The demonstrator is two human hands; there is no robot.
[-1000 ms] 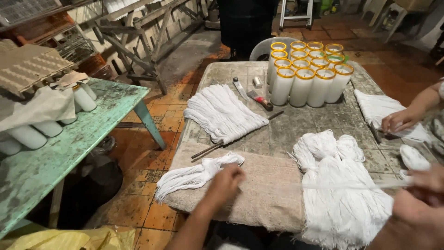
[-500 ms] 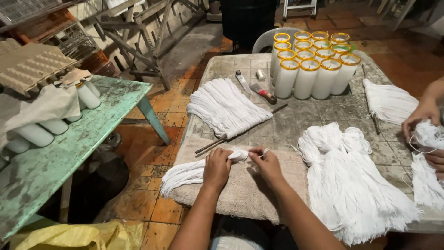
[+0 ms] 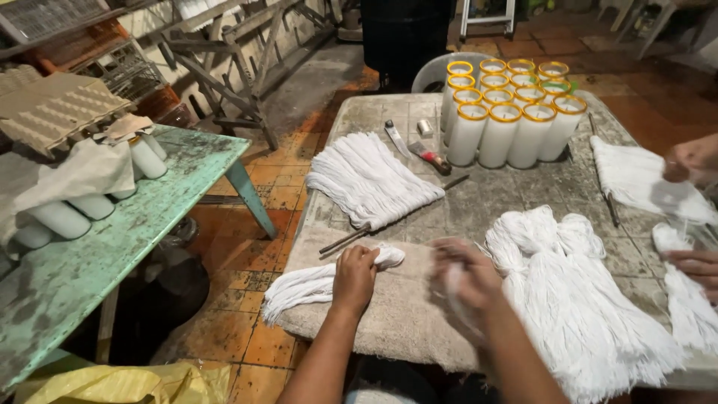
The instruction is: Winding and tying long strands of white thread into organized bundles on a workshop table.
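- Head view: the left hand (image 3: 354, 275) is pressing down, fingers curled onto a small bundle of white cotton strings (image 3: 314, 284) lying at the near left corner of the grey stone bench (image 3: 389, 120).
- The right hand (image 3: 465, 278) is blurring just beside it; I cannot tell its grip.
- White glass candles with yellow rims (image 3: 508, 112) are standing at the far edge.

1. White string bundle (image 3: 318, 284) on beige cloth (image 3: 389, 322).
2. White candles with yellow rims (image 3: 512, 112).
3. Grey, stained surface (image 3: 516, 194).
4. Worn turquoise side surface (image 3: 112, 247), speckled dark.
5. Orange floor tiles (image 3: 254, 269).
6. Red-handled knife (image 3: 430, 157).
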